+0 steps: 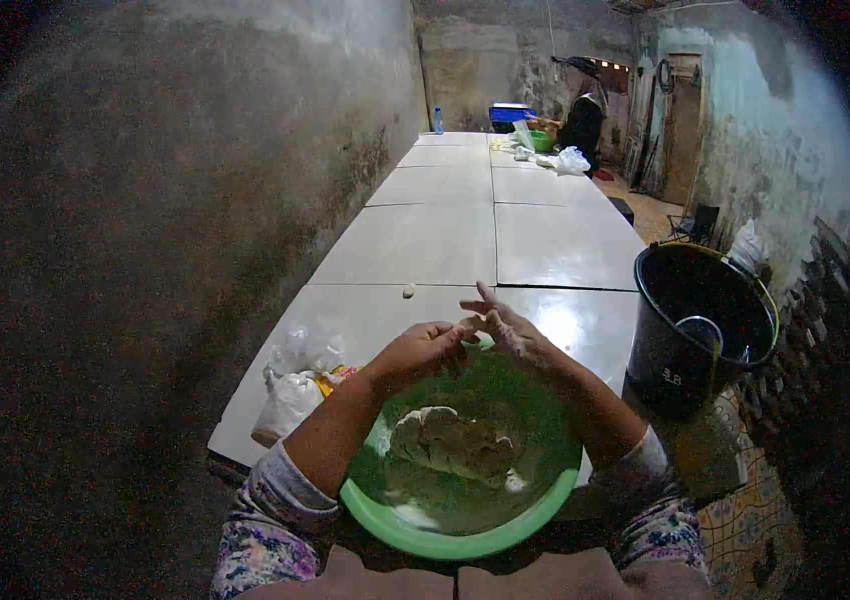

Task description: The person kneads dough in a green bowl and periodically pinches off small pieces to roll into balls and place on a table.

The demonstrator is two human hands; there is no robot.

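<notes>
White tabletop (425, 235) | green basin (450, 545) at its near edge | dough (450, 448) inside basin | right hand (513, 335) over basin's far side, fingers spread, hold unclear | left hand (427, 347) meeting it, fingertips bunched, cannot tell around what | pale lump (409, 291) beyond basin, nearer left edge

From afar I see a round green bowl (445, 545), upright, an uneven pale mass of dough (450, 445) lying inside, partly shadowed, a small pale bit (471, 323), seemingly dough, pinched in the left hand (417, 353) near the bowl's far rim.
</notes>
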